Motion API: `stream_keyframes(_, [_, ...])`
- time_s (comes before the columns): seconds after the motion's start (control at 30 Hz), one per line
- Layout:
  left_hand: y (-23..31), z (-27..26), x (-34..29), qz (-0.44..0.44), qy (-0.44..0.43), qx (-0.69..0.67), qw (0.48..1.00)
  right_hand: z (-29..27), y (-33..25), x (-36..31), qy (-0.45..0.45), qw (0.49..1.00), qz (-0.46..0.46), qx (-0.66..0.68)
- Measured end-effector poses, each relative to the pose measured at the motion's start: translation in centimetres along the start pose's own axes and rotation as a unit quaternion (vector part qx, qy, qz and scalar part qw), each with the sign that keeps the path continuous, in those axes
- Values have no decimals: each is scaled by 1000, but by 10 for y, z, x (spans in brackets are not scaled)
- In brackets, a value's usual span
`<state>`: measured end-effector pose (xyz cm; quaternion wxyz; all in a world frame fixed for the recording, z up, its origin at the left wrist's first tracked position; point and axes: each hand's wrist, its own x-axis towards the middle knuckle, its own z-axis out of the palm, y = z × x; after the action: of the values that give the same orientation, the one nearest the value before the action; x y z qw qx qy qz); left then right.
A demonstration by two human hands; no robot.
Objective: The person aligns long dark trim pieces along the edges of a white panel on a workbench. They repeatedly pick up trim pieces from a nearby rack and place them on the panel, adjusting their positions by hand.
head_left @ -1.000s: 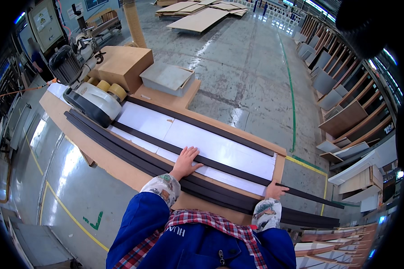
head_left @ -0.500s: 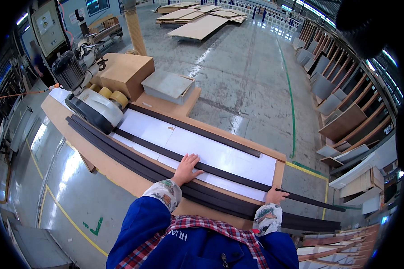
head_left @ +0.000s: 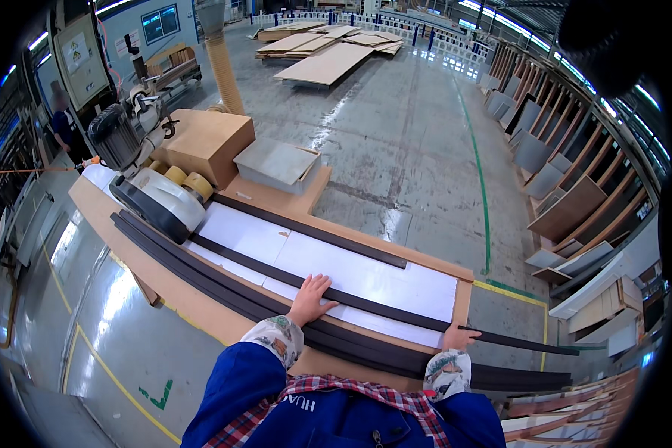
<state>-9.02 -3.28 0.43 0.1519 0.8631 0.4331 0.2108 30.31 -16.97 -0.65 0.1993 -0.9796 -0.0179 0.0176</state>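
Note:
A long dark strip (head_left: 381, 301) lies lengthwise on the white worktop (head_left: 328, 261), its left end passing under the roller feeder (head_left: 160, 190). My left hand (head_left: 310, 300) lies on this strip with its fingers stretched across it and the thumb out to the right. Near the worktop's right end, my right hand (head_left: 459, 338) closes its fingers around the same strip, which sticks out beyond it. A second dark strip (head_left: 313, 228) runs along the far edge and also reaches the feeder. Several more dark strips (head_left: 224, 276) lie side by side nearest my body.
Behind the feeder stand a brown box (head_left: 201, 145) and a grey box (head_left: 278, 164). A ribbed duct (head_left: 222, 71) rises behind them. Boards (head_left: 328, 63) are stacked on the far floor, and a panel rack (head_left: 575, 172) lines the right. Another person (head_left: 66, 131) stands far left.
The far strip has slid left toward the feeder, its right end now further along the worktop. Both my hands stay in nearly the same places on the near strip. The view has tilted slightly.

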Motion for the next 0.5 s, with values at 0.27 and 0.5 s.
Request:
stream_keyframes(0.27, [-4,6,0,16,9,12,1000,2,1,-1,27,1000,-5,-7])
stream_keyframes(0.5, [-5,12,-2,-39,50,64,996,-4,0,-1,9,1000,1,0])
